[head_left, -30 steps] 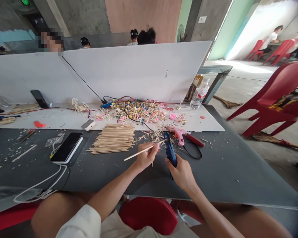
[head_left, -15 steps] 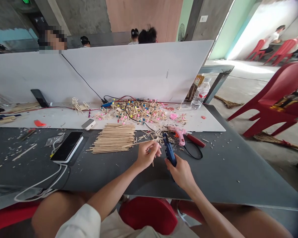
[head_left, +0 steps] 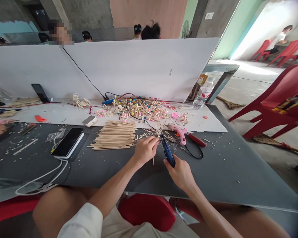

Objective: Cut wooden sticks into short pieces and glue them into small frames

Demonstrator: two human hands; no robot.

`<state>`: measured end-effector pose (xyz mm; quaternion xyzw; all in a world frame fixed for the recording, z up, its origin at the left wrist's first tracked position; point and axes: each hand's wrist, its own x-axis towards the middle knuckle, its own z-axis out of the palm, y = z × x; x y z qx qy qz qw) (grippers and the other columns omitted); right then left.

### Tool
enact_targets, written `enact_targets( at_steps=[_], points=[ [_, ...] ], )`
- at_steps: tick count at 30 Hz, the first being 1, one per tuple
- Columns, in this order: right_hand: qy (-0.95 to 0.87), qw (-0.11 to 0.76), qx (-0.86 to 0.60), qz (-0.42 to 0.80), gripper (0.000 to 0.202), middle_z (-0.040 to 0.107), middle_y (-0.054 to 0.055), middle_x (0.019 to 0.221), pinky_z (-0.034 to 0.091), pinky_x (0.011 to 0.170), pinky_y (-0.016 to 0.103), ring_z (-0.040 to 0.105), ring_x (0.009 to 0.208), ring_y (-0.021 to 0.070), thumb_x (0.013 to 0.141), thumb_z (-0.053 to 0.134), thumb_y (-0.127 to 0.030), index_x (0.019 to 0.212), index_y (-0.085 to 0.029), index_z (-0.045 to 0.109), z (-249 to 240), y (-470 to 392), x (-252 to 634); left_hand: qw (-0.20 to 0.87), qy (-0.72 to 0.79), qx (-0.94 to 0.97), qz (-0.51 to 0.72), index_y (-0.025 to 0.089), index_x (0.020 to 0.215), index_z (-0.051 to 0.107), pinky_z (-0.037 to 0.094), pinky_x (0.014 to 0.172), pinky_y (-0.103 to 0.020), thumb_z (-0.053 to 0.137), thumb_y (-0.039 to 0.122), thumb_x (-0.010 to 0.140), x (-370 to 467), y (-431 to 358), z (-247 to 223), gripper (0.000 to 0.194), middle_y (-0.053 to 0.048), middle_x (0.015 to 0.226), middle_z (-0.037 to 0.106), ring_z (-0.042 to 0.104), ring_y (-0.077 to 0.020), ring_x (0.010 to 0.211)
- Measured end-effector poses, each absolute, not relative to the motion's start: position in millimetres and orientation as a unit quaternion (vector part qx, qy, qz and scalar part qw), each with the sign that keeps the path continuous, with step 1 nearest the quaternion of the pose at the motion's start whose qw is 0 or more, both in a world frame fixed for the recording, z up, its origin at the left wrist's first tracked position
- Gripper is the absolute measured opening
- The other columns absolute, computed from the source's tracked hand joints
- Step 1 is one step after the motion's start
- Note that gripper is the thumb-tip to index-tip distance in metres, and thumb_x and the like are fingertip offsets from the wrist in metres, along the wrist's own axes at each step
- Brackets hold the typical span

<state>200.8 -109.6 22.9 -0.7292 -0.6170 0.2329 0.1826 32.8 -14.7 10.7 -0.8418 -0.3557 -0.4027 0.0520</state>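
Left hand bare beside blue pliers: a nip is the main worry

Head view, the only one. Both hands work over the table (head_left: 225, 175), midway along its near edge. Right hand (head_left: 181, 172): fingers wrapped round the handles of the blue pliers (head_left: 168, 152), nose toward the white board (head_left: 209, 125) along the far edge. Gap between the blades: cannot tell. Left hand (head_left: 146, 150): fingers bunched, thumb and forefinger drawn narrow, just beside that nose. Whether they pinch a stick: cannot tell, too small and partly hidden. A short stick piece (head_left: 153, 161) shows below, on the near-edge side.

Wooden sticks (head_left: 115, 135) lie left of the left hand, roughly parallel to the near edge. Offcuts (head_left: 149, 133) scatter between the hands and the board. A pink glue gun (head_left: 180, 133) lies right of them, nozzle pointing left, a black loop (head_left: 195, 157) trailing toward the near edge.

Risks, my reading. A squeeze with the fingertips this near could catch skin. A piece held too loosely could twist and cut uneven, or spring away among the offcuts. If the nozzle is hot, a reach past the pliers could burn. The left forearm, swinging wide, could roll the sticks out of line.
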Motion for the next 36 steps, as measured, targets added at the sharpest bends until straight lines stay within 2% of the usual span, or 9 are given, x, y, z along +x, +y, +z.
enact_targets(
  at_steps=[5, 16, 25, 36],
  points=[
    [-0.621, 0.185, -0.724, 0.235, 0.029, 0.054, 0.000, 0.059, 0.023, 0.058, 0.027, 0.047, 0.058, 0.0167, 0.093, 0.049, -0.041, 0.070, -0.023, 0.042, 26, -112, 201, 0.037, -0.364, -0.835, -0.410, 0.018, 0.097, 0.070, 0.049, 0.059, -0.023, 0.051, 0.018, 0.096, 33, -14, 10, 0.019, -0.003, 0.079, 0.071, 0.069, -0.0140, 0.069],
    [-0.597, 0.218, -0.713, 0.297, 0.034, 0.062, 0.001, 0.065, 0.027, 0.059, 0.026, 0.057, 0.063, 0.0180, 0.094, 0.045, -0.049, 0.072, -0.023, 0.050, 33, -116, 203, 0.022, -0.345, -0.845, -0.407, 0.019, 0.100, 0.070, 0.051, 0.063, -0.024, 0.048, 0.017, 0.097, 34, -15, 6, 0.022, -0.005, 0.083, 0.072, 0.069, -0.0149, 0.073],
    [-0.627, 0.210, -0.716, 0.226, 0.030, 0.054, 0.000, 0.059, 0.025, 0.057, 0.026, 0.050, 0.058, 0.0176, 0.095, 0.045, -0.043, 0.072, -0.023, 0.041, 26, -114, 197, -0.015, -0.360, -0.830, -0.427, 0.018, 0.096, 0.070, 0.051, 0.063, -0.023, 0.050, 0.019, 0.096, 35, -17, 10, 0.020, -0.004, 0.083, 0.074, 0.071, -0.0143, 0.073],
    [-0.641, 0.202, -0.717, 0.184, 0.023, 0.055, 0.001, 0.062, 0.022, 0.057, 0.027, 0.051, 0.057, 0.0169, 0.095, 0.046, -0.036, 0.076, -0.022, 0.041, 22, -114, 193, -0.058, -0.351, -0.822, -0.444, 0.018, 0.094, 0.070, 0.052, 0.065, -0.024, 0.050, 0.020, 0.096, 33, -15, 11, 0.021, -0.005, 0.083, 0.075, 0.071, -0.0152, 0.075]
  ],
)
